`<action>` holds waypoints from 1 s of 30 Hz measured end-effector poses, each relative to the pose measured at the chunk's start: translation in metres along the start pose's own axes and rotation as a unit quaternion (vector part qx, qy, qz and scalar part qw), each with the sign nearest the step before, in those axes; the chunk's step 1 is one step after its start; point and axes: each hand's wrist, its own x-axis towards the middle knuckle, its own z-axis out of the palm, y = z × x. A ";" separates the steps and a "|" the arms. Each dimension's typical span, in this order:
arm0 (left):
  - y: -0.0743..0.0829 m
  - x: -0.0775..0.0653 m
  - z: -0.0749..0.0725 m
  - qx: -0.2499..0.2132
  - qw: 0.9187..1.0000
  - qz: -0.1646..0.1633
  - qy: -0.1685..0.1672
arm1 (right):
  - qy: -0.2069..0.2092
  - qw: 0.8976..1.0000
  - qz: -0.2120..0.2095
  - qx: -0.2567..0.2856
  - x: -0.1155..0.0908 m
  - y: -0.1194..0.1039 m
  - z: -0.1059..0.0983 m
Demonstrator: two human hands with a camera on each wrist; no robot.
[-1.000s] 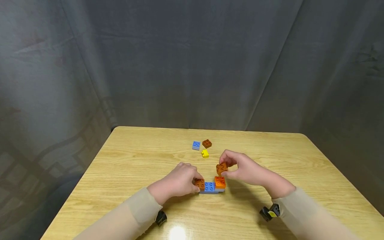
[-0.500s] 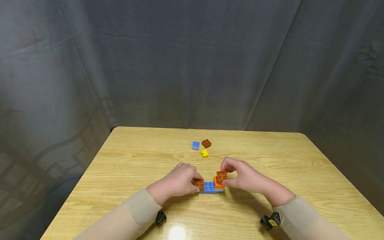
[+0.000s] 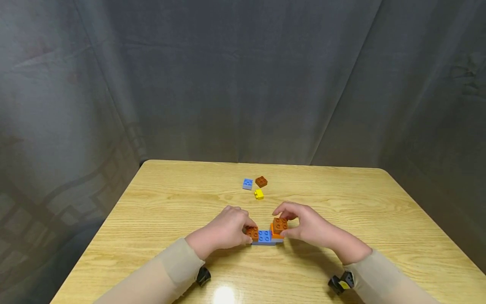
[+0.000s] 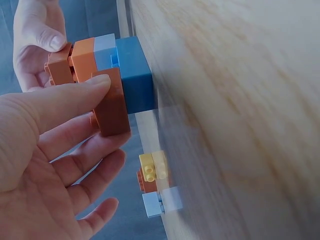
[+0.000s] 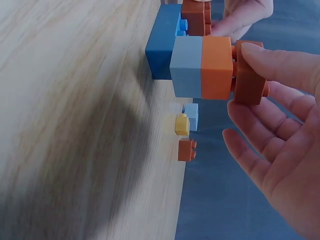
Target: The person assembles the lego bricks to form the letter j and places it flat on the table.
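Note:
A long blue brick (image 3: 264, 237) forms the base of a small build on the table. On its left end sits a brown brick (image 4: 112, 104), pinched by my left hand (image 3: 230, 226) between thumb and fingers. The right end carries a light blue-grey brick (image 5: 187, 67) with an orange brick (image 5: 216, 68) on top. My right hand (image 3: 309, 226) pinches a second brown brick (image 5: 249, 73) over the orange one. In the right wrist view a narrow gap with studs showing lies between those two.
Beyond the build lie a yellow brick (image 3: 259, 194), a light blue brick (image 3: 247, 184) and another brown brick (image 3: 261, 181). The wooden table (image 3: 182, 185) ends at a grey curtain (image 3: 235, 93). Each wrist carries a small black device.
My right hand has lowered its brown brick onto the orange brick and levelled it, and the index finger has lifted slightly. The left hand has stayed in place.

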 end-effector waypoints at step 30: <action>0.000 0.000 0.000 -0.001 1.000 0.000 -0.001 | -0.014 0.999 -0.007 -0.031 0.004 -0.003 0.002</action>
